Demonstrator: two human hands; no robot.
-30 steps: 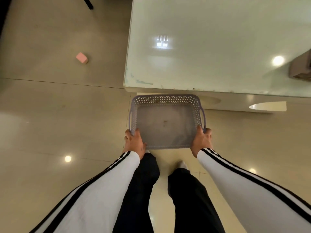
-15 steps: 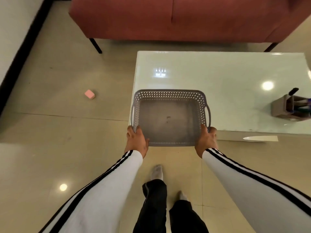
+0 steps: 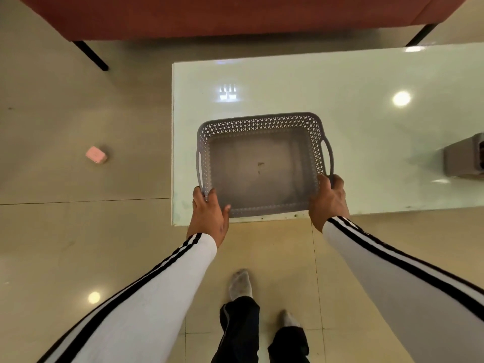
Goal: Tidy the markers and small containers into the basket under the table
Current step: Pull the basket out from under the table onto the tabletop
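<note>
View from above, looking down at a person's arms, a table and a tiled floor. Both hands grip a grey plastic basket (image 3: 258, 169) with perforated walls and a slot handle on each short side. The left hand (image 3: 209, 212) clasps the near left corner, fingers curled over the rim and thumb along the near wall. The right hand (image 3: 328, 200) clasps the near right corner just below the right handle, fingers wrapped over the rim. The basket has nothing in it; a small dark mark shows on its floor. It sits over the near left part of the table (image 3: 366, 106), a pale glossy top reflecting ceiling lights; whether it rests on the surface or is held just above cannot be told. At the table's right edge, cut off by the frame, stands a grey container (image 3: 462, 162); its contents are too blurred to make out. On the floor to the left lies a small pink block (image 3: 96, 154). A reddish sofa (image 3: 235, 14) on black legs stands beyond the table. White sleeves with black stripes, dark trousers and socked feet show below.
</note>
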